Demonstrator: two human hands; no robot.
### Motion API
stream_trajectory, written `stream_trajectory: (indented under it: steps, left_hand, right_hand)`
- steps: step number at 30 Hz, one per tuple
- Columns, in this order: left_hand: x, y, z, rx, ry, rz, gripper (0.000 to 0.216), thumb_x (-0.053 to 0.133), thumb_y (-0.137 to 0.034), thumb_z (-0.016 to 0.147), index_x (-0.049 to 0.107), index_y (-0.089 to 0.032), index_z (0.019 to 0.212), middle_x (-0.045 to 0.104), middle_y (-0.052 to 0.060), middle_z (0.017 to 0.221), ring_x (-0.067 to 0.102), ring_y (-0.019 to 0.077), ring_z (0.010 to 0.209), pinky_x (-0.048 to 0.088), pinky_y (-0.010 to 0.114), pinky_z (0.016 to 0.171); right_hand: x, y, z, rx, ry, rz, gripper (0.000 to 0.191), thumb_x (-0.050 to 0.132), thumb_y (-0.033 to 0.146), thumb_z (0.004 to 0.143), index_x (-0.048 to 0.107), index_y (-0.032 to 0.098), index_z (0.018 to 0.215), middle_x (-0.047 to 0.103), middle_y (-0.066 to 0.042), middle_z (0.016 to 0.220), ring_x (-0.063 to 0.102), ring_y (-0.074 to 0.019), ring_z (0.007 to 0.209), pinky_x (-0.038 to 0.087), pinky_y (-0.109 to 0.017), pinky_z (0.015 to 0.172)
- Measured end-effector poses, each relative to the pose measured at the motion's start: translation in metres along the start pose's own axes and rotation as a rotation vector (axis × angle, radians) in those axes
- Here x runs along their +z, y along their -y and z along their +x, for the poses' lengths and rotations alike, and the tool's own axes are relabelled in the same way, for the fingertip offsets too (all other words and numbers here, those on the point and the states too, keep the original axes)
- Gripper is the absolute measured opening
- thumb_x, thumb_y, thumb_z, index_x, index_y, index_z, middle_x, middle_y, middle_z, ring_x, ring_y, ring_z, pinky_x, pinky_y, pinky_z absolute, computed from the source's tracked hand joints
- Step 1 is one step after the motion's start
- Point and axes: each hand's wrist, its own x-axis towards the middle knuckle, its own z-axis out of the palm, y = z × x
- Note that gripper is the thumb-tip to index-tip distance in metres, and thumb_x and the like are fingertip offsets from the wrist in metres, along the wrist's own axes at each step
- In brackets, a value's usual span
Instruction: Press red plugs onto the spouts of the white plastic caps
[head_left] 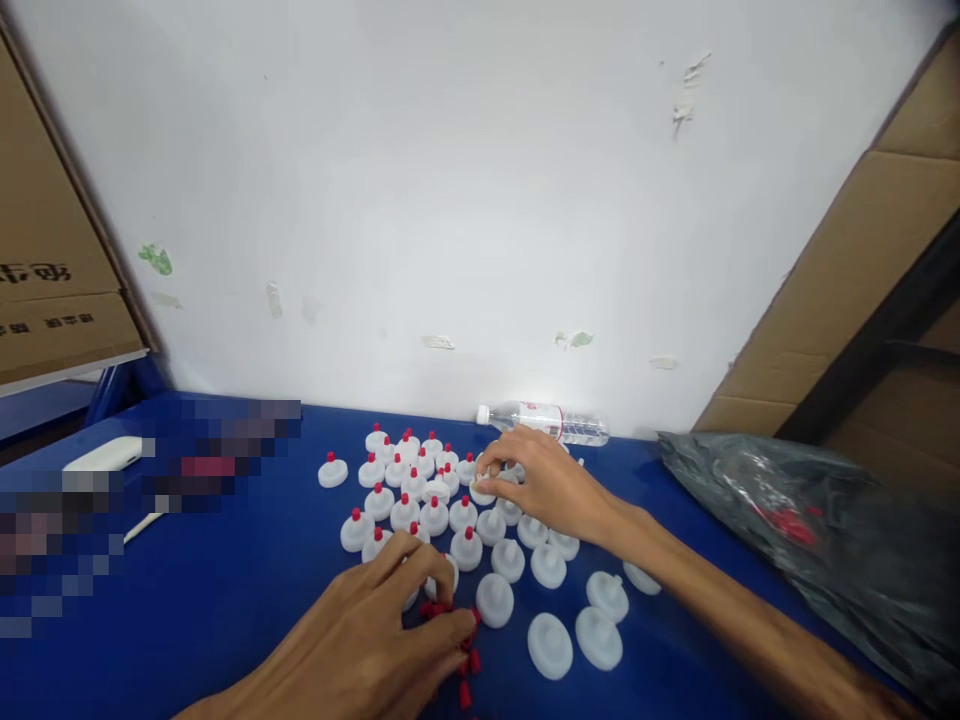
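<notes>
Several white round plastic caps (pixel 433 516) stand on the blue table (pixel 225 600); the ones at the back and left carry small red plugs, those at the front right (pixel 550 645) have none. My left hand (pixel 367 640) rests near the front, fingers pinched over a small heap of loose red plugs (pixel 461 655). My right hand (pixel 544 485) reaches in from the right, its fingertips closed on a white cap (pixel 482 492) in the middle of the group.
A clear water bottle (pixel 551 422) lies against the white wall behind the caps. A dark plastic bag (pixel 810 540) with red pieces inside lies at the right. Cardboard boxes (pixel 45 270) stand at both sides. A white object (pixel 105 455) lies at far left.
</notes>
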Motion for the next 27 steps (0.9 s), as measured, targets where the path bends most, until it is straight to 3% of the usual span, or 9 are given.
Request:
stream_trajectory:
  steps: [3, 6, 10, 15, 18, 23, 27]
  left_hand:
    - [0.001, 0.002, 0.000, 0.016, -0.009, 0.002, 0.032, 0.066, -0.010, 0.095, 0.065, -0.029, 0.122, 0.067, 0.003, 0.109, 0.062, 0.0211, 0.096, 0.058, 0.030, 0.078]
    - [0.001, 0.005, 0.000, 0.019, -0.102, -0.002, 0.032, 0.057, -0.014, 0.102, 0.061, -0.028, 0.130, 0.068, 0.004, 0.112, 0.063, 0.0207, 0.102, 0.059, 0.031, 0.089]
    - [-0.002, 0.008, 0.000, -0.053, -0.216, 0.008, 0.031, 0.046, -0.012, 0.105, 0.061, -0.026, 0.128, 0.067, 0.004, 0.110, 0.062, 0.0188, 0.102, 0.057, 0.028, 0.085]
    - [-0.004, 0.015, 0.002, -0.130, -0.287, 0.025, 0.023, 0.046, -0.015, 0.106, 0.062, -0.025, 0.121, 0.065, 0.002, 0.105, 0.060, 0.0182, 0.097, 0.054, 0.030, 0.083]
    - [-0.003, 0.018, 0.002, -0.161, -0.280, 0.046, 0.019, 0.047, -0.019, 0.108, 0.060, -0.025, 0.120, 0.065, 0.002, 0.106, 0.060, 0.0184, 0.099, 0.053, 0.031, 0.085]
    - [-0.002, 0.018, -0.001, -0.181, -0.296, 0.063, 0.012, 0.049, -0.030, 0.109, 0.058, -0.025, 0.114, 0.065, 0.000, 0.096, 0.065, 0.0171, 0.084, 0.052, 0.029, 0.070]
    - [-0.001, 0.019, 0.000, -0.141, -0.296, 0.104, 0.018, 0.053, -0.035, 0.108, 0.055, -0.025, 0.093, 0.059, -0.002, 0.078, 0.060, 0.0174, 0.067, 0.044, 0.030, 0.057]
  right_hand:
    - [0.001, -0.003, 0.000, -0.003, 0.034, -0.016, 0.006, 0.078, 0.030, 0.095, 0.078, 0.025, 0.093, 0.078, -0.002, 0.091, 0.067, -0.0256, 0.096, 0.047, -0.042, 0.088]
    - [-0.002, -0.003, -0.002, -0.005, 0.032, -0.027, 0.011, 0.077, 0.033, 0.096, 0.078, 0.025, 0.104, 0.079, -0.005, 0.100, 0.066, -0.0284, 0.103, 0.046, -0.047, 0.094]
    - [-0.006, 0.007, -0.004, -0.046, 0.020, 0.000, 0.027, 0.070, 0.046, 0.101, 0.076, 0.027, 0.119, 0.076, -0.005, 0.117, 0.065, -0.0259, 0.111, 0.047, -0.045, 0.099]
    - [0.004, 0.018, -0.004, -0.141, 0.084, 0.004, 0.012, 0.074, 0.032, 0.098, 0.078, 0.026, 0.108, 0.076, -0.003, 0.110, 0.064, -0.0241, 0.109, 0.048, -0.042, 0.098]
    - [0.000, 0.021, -0.005, -0.130, 0.054, 0.013, 0.007, 0.068, 0.026, 0.103, 0.073, 0.024, 0.107, 0.076, -0.003, 0.110, 0.066, -0.0225, 0.107, 0.049, -0.040, 0.094]
    - [-0.014, 0.045, -0.010, -0.112, 0.042, 0.020, 0.015, 0.049, 0.030, 0.111, 0.060, 0.023, 0.119, 0.074, -0.003, 0.102, 0.067, -0.0184, 0.083, 0.053, -0.033, 0.071]
    - [-0.009, 0.071, -0.018, -0.391, 0.097, -0.185, 0.013, 0.055, 0.013, 0.105, 0.065, 0.016, 0.112, 0.071, -0.010, 0.112, 0.064, -0.0238, 0.106, 0.055, -0.038, 0.092]
